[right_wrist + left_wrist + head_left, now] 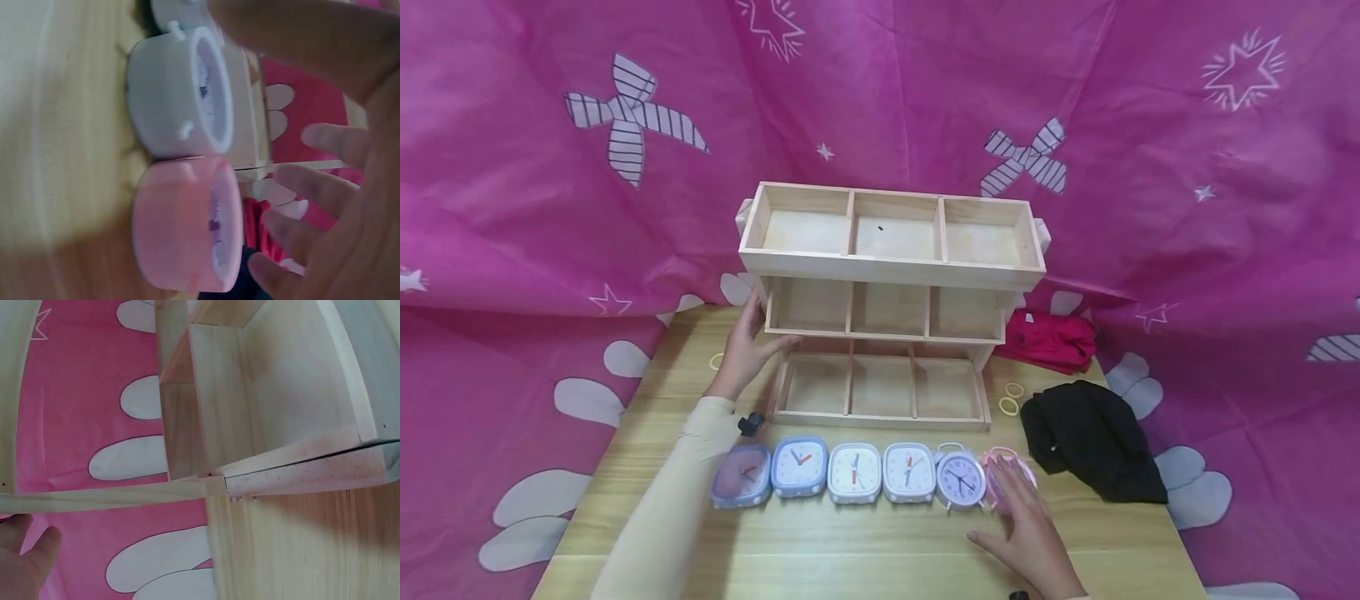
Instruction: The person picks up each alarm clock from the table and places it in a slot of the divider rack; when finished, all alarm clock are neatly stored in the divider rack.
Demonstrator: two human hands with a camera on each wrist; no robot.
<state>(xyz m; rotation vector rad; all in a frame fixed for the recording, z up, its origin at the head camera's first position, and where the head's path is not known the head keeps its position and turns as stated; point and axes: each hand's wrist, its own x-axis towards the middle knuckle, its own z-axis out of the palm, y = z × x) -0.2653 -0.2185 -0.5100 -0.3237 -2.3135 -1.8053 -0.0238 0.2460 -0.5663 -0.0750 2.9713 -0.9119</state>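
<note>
At row's right end: pink alarm clock, light, hard plastic, glass face likely fragile; take by its round sides
Right hand: fingers spread, over clock
Left hand: steadies wooden shelf rack

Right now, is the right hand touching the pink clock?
Apart. The right wrist view shows the right hand with fingers spread in front of the pink clock, a visible gap between them.

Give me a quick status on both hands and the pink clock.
Left hand open, resting on wooden shelf side. Right hand open, fingers spread in front of pink clock, not gripping. Lilac clock right beside it.
</note>
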